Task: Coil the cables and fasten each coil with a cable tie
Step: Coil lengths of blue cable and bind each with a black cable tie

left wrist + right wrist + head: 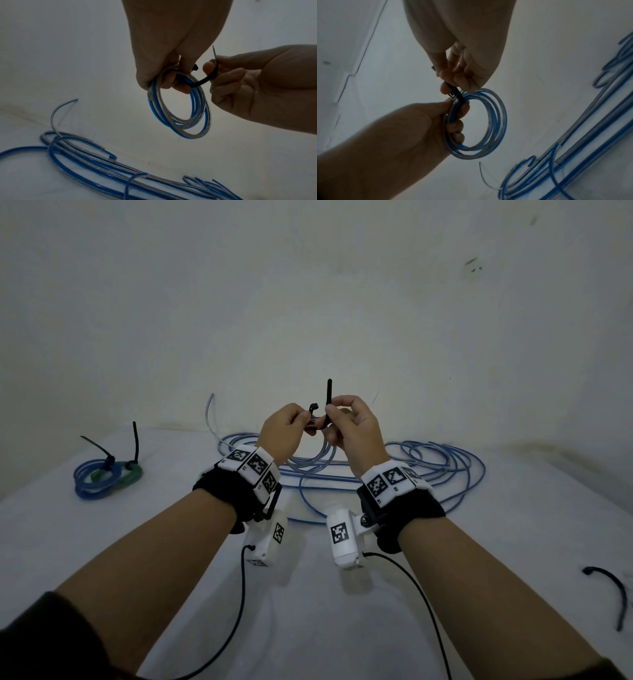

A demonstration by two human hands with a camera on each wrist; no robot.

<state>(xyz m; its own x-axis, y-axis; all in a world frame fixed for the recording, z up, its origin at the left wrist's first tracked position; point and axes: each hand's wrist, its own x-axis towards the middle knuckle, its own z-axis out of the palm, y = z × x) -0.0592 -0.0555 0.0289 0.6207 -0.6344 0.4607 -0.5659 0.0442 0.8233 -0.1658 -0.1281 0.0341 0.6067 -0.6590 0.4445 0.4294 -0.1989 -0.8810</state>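
Note:
A small coil of clear-and-blue cable (202,108) hangs in the air above the table. My left hand (306,419) grips its top, fingers curled through the loop. A black cable tie (329,393) passes around the strands there. My right hand (337,414) pinches the tie's strap, whose tail points straight up. The tie's head (313,407) sticks out beside my left fingers. In the right wrist view the tie (457,94) crosses the coil (501,115) just above the left hand (455,121). The left wrist view shows the strap (205,81) bent from the coil to the right hand (223,75).
A heap of loose blue cables (445,467) lies on the white table (308,611) behind my hands. Two tied coils, blue and green (102,477), sit at the far left. A spare black tie (613,590) lies at the right edge. A wall stands close behind.

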